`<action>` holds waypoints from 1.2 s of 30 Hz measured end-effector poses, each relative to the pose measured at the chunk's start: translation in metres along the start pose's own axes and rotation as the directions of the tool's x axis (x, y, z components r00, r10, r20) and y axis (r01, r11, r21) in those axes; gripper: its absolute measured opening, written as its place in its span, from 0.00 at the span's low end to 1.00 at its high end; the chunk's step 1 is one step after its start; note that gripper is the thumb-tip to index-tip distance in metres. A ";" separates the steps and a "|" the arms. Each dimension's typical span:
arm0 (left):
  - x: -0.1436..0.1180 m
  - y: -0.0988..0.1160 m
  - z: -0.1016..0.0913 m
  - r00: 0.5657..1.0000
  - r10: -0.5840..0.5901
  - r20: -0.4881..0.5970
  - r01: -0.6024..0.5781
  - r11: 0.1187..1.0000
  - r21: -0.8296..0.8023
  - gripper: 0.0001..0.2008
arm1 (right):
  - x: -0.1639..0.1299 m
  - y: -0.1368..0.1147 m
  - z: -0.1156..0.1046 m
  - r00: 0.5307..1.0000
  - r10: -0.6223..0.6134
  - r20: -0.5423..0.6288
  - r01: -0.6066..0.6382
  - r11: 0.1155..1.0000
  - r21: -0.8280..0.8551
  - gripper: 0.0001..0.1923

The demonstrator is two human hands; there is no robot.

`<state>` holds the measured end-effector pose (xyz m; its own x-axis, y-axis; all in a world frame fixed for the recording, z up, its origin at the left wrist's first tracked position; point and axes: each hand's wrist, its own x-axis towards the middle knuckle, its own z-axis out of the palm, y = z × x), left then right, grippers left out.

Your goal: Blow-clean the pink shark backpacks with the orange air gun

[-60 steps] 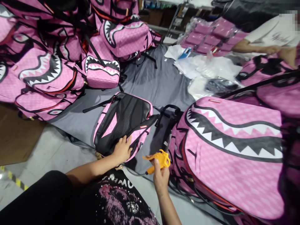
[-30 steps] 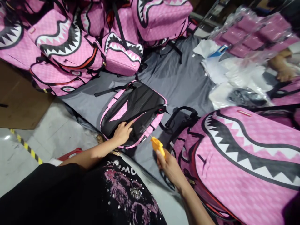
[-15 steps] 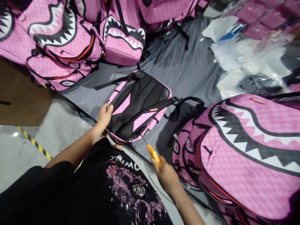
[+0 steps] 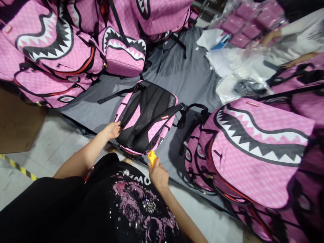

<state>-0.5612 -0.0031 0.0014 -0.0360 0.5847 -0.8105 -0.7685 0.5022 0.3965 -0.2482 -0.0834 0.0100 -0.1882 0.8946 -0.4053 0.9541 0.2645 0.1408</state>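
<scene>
A small pink backpack (image 4: 152, 128) lies face down on a grey cloth (image 4: 187, 81), its black padded back and straps up. My left hand (image 4: 113, 130) grips its near left edge. My right hand (image 4: 158, 173) holds a yellow tool (image 4: 152, 157) whose tip touches the bag's near bottom edge. A much larger pink shark-mouth backpack (image 4: 255, 148) lies just right of my right hand.
Several pink shark-mouth backpacks (image 4: 53, 50) are heaped at the back left. White sheets and plastic bags (image 4: 235, 64) lie at the back right, where another person's arm (image 4: 272, 35) works. Brown cardboard (image 4: 17, 125) and yellow-black floor tape (image 4: 17, 167) are at the left.
My left hand slid from the bag's black back panel to its near left edge. My right hand brought the yellow tool in leftward, up against the bag's bottom edge.
</scene>
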 end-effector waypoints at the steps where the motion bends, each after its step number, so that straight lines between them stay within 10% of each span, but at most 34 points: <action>1: 0.001 -0.002 0.001 0.999 -0.022 0.037 0.023 1.000 -0.002 0.16 | 0.004 -0.004 0.010 1.000 0.019 -0.013 -0.019 1.000 0.019 0.31; 10: 0.030 -0.005 0.000 0.914 0.038 0.405 0.002 0.995 -0.096 0.28 | 0.022 -0.018 0.045 0.986 0.089 -0.142 -0.074 0.992 0.106 0.32; 17: 0.056 -0.005 0.005 0.884 -0.047 0.464 0.045 0.999 0.014 0.31 | 0.028 -0.025 0.041 0.978 0.192 -0.080 -0.185 0.979 0.090 0.28; 23: 0.054 0.001 -0.005 0.758 -0.009 0.652 0.052 0.998 -0.046 0.36 | 0.007 -0.025 0.027 0.974 0.225 -0.006 -0.219 0.956 0.197 0.26; 33: 0.045 -0.008 0.010 0.751 -0.023 0.660 0.072 0.996 -0.047 0.44 | -0.014 -0.011 0.023 0.966 0.255 0.044 -0.254 0.903 0.347 0.25; 36: 0.031 -0.003 0.015 0.811 0.010 0.585 -0.063 0.995 0.071 0.43 | -0.015 -0.006 0.021 0.966 0.249 0.064 -0.254 0.885 0.391 0.25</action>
<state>-0.5507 0.0227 -0.0182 0.3370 0.8517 -0.4012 -0.7172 0.5083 0.4767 -0.2456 -0.1059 -0.0041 0.0703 0.9074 -0.4143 0.9830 -0.1336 -0.1257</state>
